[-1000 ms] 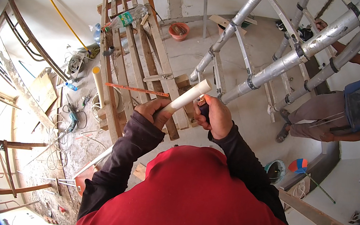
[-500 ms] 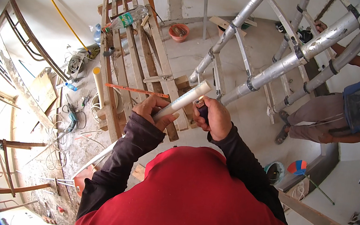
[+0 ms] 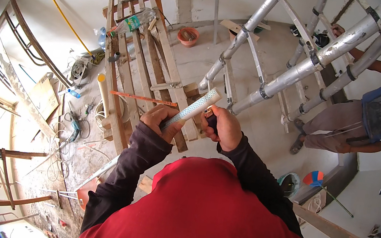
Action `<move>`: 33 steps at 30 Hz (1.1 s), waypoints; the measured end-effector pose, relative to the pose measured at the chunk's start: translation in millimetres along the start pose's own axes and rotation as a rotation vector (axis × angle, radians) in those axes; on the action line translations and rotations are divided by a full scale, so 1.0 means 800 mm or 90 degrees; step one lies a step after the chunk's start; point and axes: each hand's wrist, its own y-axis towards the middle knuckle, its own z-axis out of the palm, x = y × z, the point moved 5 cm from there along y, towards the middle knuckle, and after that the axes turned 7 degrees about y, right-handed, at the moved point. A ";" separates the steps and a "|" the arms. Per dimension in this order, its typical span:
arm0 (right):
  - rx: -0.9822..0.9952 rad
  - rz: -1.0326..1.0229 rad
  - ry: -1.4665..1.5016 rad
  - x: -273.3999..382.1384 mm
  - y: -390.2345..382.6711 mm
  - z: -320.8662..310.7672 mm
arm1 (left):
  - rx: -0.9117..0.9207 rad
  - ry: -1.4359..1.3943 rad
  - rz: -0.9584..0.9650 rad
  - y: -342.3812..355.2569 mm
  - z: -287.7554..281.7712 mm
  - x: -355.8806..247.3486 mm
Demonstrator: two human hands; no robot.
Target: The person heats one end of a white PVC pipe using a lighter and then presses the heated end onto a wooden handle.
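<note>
My left hand [image 3: 159,119] is closed round a white plastic pipe [image 3: 195,106] with blue printed marks along its upper side. The pipe slants up to the right, its open end just above my right hand; behind, it seems to run on under my left forearm. In my right hand [image 3: 228,128] is a dark lighter [image 3: 210,119], gripped upright with its metal top close beneath the pipe's end. Whether a flame burns there I cannot tell. Just beyond my left hand, an orange strip [image 3: 145,99] lies across the wooden slats.
A wooden slatted frame [image 3: 135,44] with a plastic bottle [image 3: 135,22] stands ahead. At the right, an aluminium ladder [image 3: 297,77] rises beside another person [image 3: 339,124]. A green drill [image 3: 75,129] and cables lie on the left floor. An orange bowl [image 3: 187,43] sits farther off.
The pipe has turned in my left hand, so more of its blue marks face up. Its end has shifted slightly left and down. My right hand, with the lighter, has dropped slightly.
</note>
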 end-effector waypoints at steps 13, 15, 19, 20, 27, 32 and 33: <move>0.036 0.001 -0.005 0.002 0.005 0.006 | -0.001 -0.051 -0.083 -0.001 0.002 0.004; 0.035 -0.004 -0.011 0.002 0.005 0.006 | 0.034 -0.043 -0.071 0.000 0.003 0.004; 0.020 0.004 0.003 0.001 0.006 0.006 | 0.062 -0.029 -0.052 0.001 0.002 0.004; 0.016 0.009 -0.002 0.000 0.007 0.007 | 0.065 -0.031 -0.056 0.001 0.002 0.003; 0.049 0.012 0.001 -0.004 0.012 0.008 | 0.005 -0.045 -0.019 0.002 0.001 0.011; 0.050 0.008 0.001 -0.005 0.015 0.006 | 0.036 -0.062 -0.017 0.003 -0.001 0.008; 0.046 0.011 0.001 -0.005 0.015 0.007 | 0.037 -0.048 0.000 0.003 -0.002 0.008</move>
